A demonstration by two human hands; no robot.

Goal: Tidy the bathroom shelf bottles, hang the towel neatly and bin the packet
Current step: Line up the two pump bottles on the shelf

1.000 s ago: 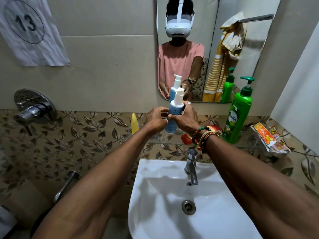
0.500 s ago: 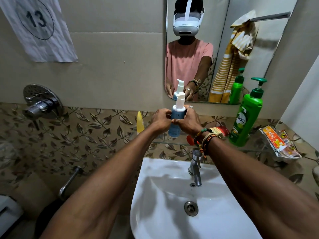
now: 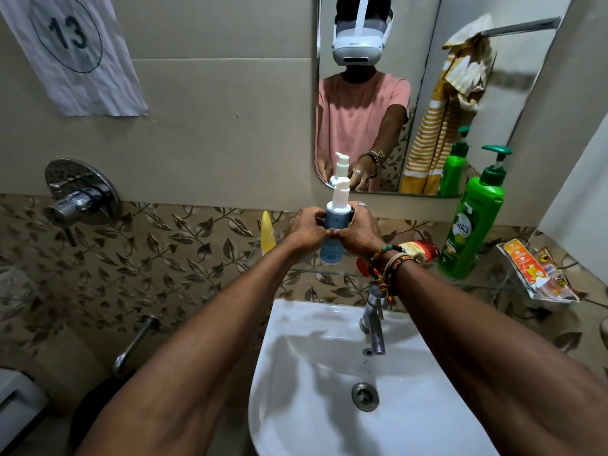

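Note:
A blue pump bottle (image 3: 333, 251) with a white top stands upright over the glass shelf (image 3: 329, 273); I cannot tell if its base touches the glass. My left hand (image 3: 307, 230) and my right hand (image 3: 358, 232) both grip its upper body. A yellow tube (image 3: 267, 234) stands to the left. A red tube (image 3: 419, 251) lies behind my right wrist. A tall green pump bottle (image 3: 472, 225) stands to the right. An orange packet (image 3: 536, 273) lies on the shelf's right end. The striped yellow towel (image 3: 450, 106) appears bunched on a rail in the mirror.
A white sink (image 3: 329, 390) with a chrome tap (image 3: 373, 327) sits just below the shelf. The mirror (image 3: 378, 93) hangs above it. A shower mixer (image 3: 79, 195) and a spout (image 3: 131, 347) stick out of the wall at the left.
The blue bottle has come down a little toward the shelf, still held by both hands. The view has shifted slightly to the left.

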